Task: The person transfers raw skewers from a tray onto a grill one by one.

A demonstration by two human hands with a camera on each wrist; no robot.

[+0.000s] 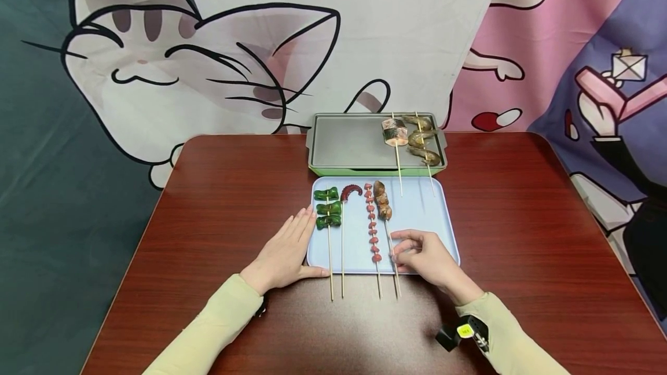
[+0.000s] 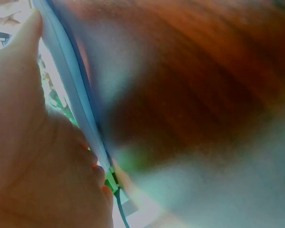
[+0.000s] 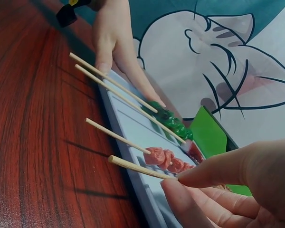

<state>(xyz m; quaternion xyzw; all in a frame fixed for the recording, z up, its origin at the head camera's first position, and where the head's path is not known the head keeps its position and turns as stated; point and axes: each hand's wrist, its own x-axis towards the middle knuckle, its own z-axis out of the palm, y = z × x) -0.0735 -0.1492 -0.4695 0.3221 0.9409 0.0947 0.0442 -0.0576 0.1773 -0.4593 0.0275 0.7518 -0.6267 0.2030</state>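
Note:
My right hand (image 1: 429,254) pinches the wooden stick of a skewer with brown chunks (image 1: 383,204) between thumb and fingertips, near the front right of a light blue tray (image 1: 429,213). In the right wrist view that stick (image 3: 142,167) passes between thumb and index finger. Just left of it lies a skewer of small pink meat pieces (image 1: 372,224). My left hand (image 1: 281,256) rests with straight fingers along the tray's left edge, its thumb at the front corner. Beside it are a green pepper skewer (image 1: 328,208) and a dark red tentacle skewer (image 1: 350,190).
Behind the tray stands a grey grill plate (image 1: 346,140) with a green base. On its right side lie a fish-chunk skewer (image 1: 395,132) and a shrimp skewer (image 1: 423,140), their sticks reaching over the tray. A cartoon cat cloth (image 1: 140,74) hangs behind the brown table (image 1: 219,190).

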